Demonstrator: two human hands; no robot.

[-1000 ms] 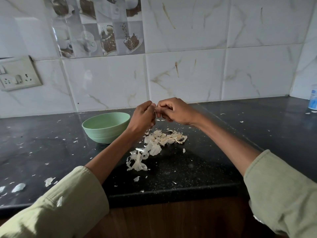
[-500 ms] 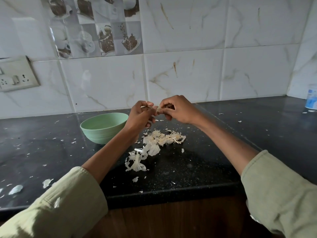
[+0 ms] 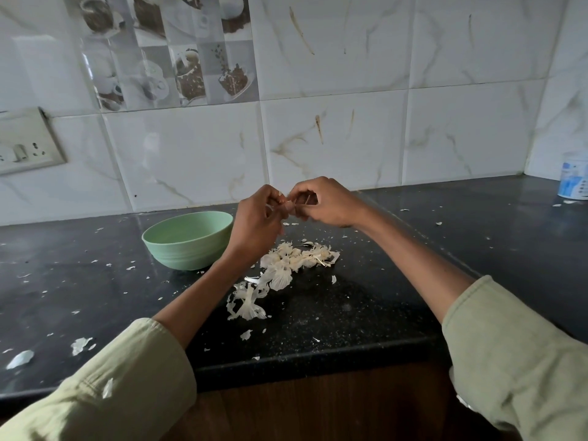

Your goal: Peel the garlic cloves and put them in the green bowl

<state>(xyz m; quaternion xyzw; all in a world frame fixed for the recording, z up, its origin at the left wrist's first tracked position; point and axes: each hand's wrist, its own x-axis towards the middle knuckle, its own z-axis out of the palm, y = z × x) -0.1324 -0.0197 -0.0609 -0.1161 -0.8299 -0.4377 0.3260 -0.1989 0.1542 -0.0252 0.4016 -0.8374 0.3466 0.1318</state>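
- Black stone is making up the countertop (image 3: 413,281) that is stretching out in front of you, flecked all over with bits of pale skin.
- White marble-look tiles (image 3: 334,138) are lining the wall behind it, with a switch plate (image 3: 22,144) sitting at the far left.
- Your sage sleeves (image 3: 515,361) are framing the lower corners.
- Your green bowl (image 3: 187,240) is sitting upright on the countertop, just left of your left wrist; its inside is showing no cloves from this angle.
- A heap of garlic skins (image 3: 286,265) is lying below your hands, near the bowl's right side.
- A white and blue tub (image 3: 574,179) is standing in the far right corner.
- Your right hand (image 3: 327,202) is curling its fingers and pinching one end of the garlic clove (image 3: 288,206).
- Your left hand (image 3: 254,218) is pinching the clove's other end, so both hands are meeting in the air above the heap.
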